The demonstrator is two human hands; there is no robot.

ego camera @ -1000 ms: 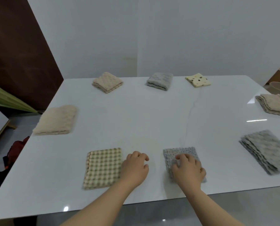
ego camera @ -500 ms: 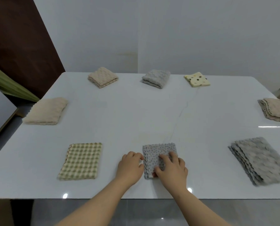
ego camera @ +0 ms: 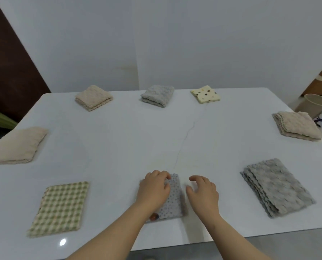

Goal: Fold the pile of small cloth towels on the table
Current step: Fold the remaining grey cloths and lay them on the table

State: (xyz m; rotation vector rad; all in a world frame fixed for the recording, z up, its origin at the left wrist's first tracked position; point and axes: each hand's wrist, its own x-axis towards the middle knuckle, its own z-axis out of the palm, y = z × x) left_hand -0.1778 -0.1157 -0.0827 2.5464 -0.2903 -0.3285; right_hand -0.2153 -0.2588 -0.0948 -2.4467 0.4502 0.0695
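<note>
Sitting centre-front on glossy white table (ego camera: 119, 147), near its front edge: small grey dotted cloth towel (ego camera: 172, 199), folded into a narrow rectangle. Left hand (ego camera: 153, 190) lying over towel's left half, fingers curled at the far edge, gripping fabric there. Right hand (ego camera: 203, 192) hanging just beside towel's right edge, not touching it, fingers loose & spread, holding nothing.

Lying flat to the left, well apart: green-and-cream checked cloth (ego camera: 60, 207). Sitting on the right: stack of grey fluffy cloths (ego camera: 276, 186).

Ringing the rest of the table:
- At the left edge: long beige folded cloth (ego camera: 17, 145).
- Along the far side: beige folded square (ego camera: 93, 97), grey folded cloth (ego camera: 158, 95) & yellow spotted cloth (ego camera: 205, 94).
- Far right: beige wavy-edged pile (ego camera: 297, 125).

Standing past the far-right corner: beige cup (ego camera: 313, 105).
</note>
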